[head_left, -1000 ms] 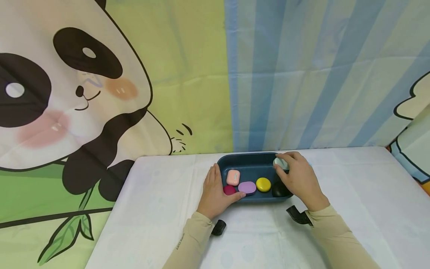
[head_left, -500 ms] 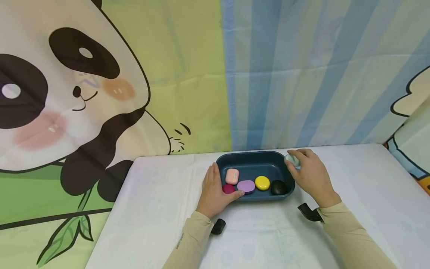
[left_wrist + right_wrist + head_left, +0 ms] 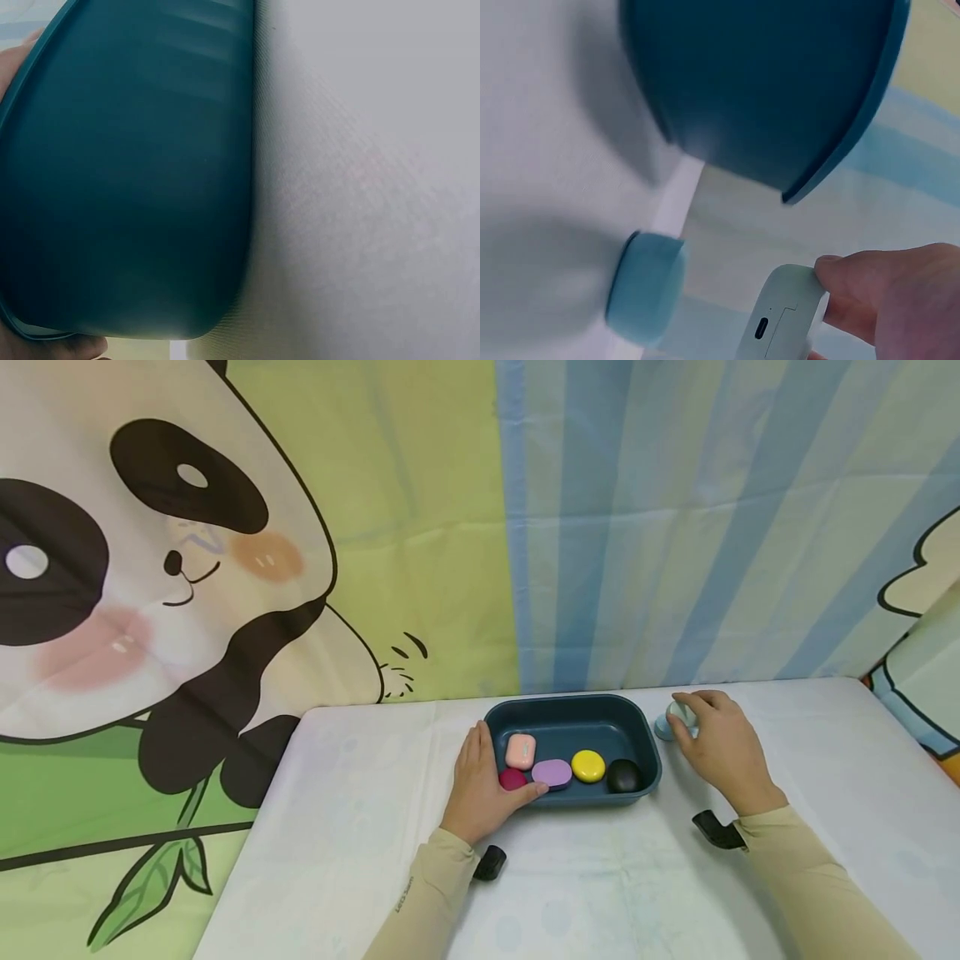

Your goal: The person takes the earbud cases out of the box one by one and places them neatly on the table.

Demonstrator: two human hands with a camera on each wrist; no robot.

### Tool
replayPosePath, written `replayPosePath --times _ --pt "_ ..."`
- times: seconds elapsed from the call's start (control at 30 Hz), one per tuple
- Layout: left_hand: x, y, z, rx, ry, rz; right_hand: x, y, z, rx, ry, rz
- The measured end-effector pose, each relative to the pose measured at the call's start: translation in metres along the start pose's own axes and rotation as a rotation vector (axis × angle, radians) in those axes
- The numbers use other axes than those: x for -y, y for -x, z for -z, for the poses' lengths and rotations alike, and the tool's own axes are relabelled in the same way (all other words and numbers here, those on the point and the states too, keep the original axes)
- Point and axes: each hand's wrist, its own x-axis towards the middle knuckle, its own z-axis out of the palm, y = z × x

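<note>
My right hand (image 3: 723, 752) pinches a pale mint earbud case (image 3: 784, 311) between thumb and fingers, to the right of the dark blue tray (image 3: 592, 710). A charging port shows on the case in the right wrist view. Close by it on the table stands a light blue case (image 3: 649, 287), partly hidden by the hand in the head view. My left hand (image 3: 480, 789) grips the tray's near left corner, fingers along the left side and thumb over the front rim. In the tray lie a pink case (image 3: 521, 751), a magenta one (image 3: 512, 779), a purple one (image 3: 552, 774), a yellow one (image 3: 588, 766) and a black one (image 3: 623, 776).
A white cloth covers the table (image 3: 337, 827). Just behind its back edge hangs a printed curtain (image 3: 420, 527) with a panda and blue stripes. Black wrist straps (image 3: 491, 862) stick out below both sleeves.
My right hand has lifted the mint case out over the tray's right end and moved right with it, beside the light blue case. The left hand stays on the tray.
</note>
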Motion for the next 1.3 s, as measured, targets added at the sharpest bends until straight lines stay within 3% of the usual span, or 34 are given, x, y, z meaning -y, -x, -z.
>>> replayPosePath --times 0.37,0.77,1.3 --pt "0.001 -0.002 -0.001 -0.003 -0.008 0.003 -0.023 0.002 0.001 0.038 0.02 -0.044" --pt "0.0 -0.001 0.0 -0.011 -0.005 0.01 -0.047 0.0 -0.003 0.138 0.045 -0.122" --pt "0.0 0.0 0.0 0.0 0.004 0.004 -0.062 0.001 -0.012 0.25 0.069 -0.181"
